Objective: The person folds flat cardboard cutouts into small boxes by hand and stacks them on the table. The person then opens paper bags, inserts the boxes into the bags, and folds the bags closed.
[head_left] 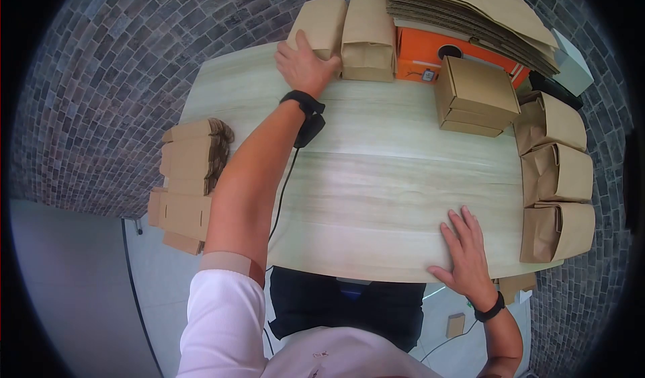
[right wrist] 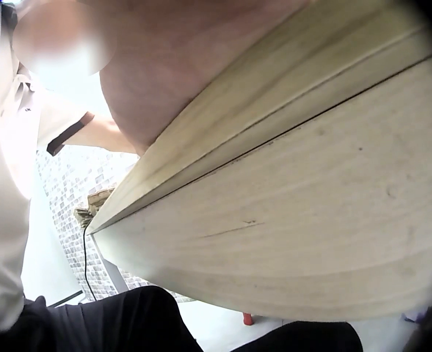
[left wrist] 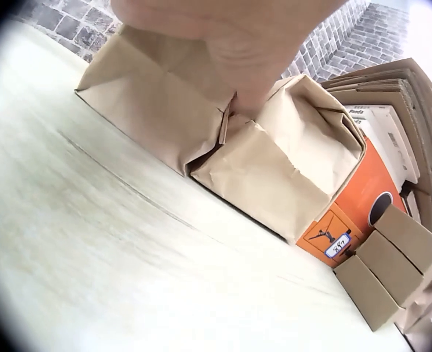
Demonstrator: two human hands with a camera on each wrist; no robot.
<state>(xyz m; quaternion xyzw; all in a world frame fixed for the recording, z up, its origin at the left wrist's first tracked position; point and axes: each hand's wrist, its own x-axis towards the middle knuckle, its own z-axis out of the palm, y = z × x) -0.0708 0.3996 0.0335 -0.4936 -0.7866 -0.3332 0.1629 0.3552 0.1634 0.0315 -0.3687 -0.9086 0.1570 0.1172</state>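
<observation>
My left hand (head_left: 306,67) reaches to the back of the table and holds the leftmost brown paper bag (head_left: 319,23) by its near end. Its thumb goes into the gap beside a second paper bag (head_left: 368,42), as the left wrist view shows; the fingertips are hidden there behind the held bag (left wrist: 153,95). Both bags stand side by side. Near the front edge on the right, my right hand (head_left: 467,260) rests on the tabletop with its fingers spread and nothing in it.
An orange box (head_left: 411,54) and a stack of flat cardboard (head_left: 463,12) stand at the back. Before them sits a closed cardboard box (head_left: 480,96). Several paper bags (head_left: 561,176) line the right edge. Folded cartons (head_left: 188,159) lie at the left. A cable (head_left: 285,190) trails from my left wrist.
</observation>
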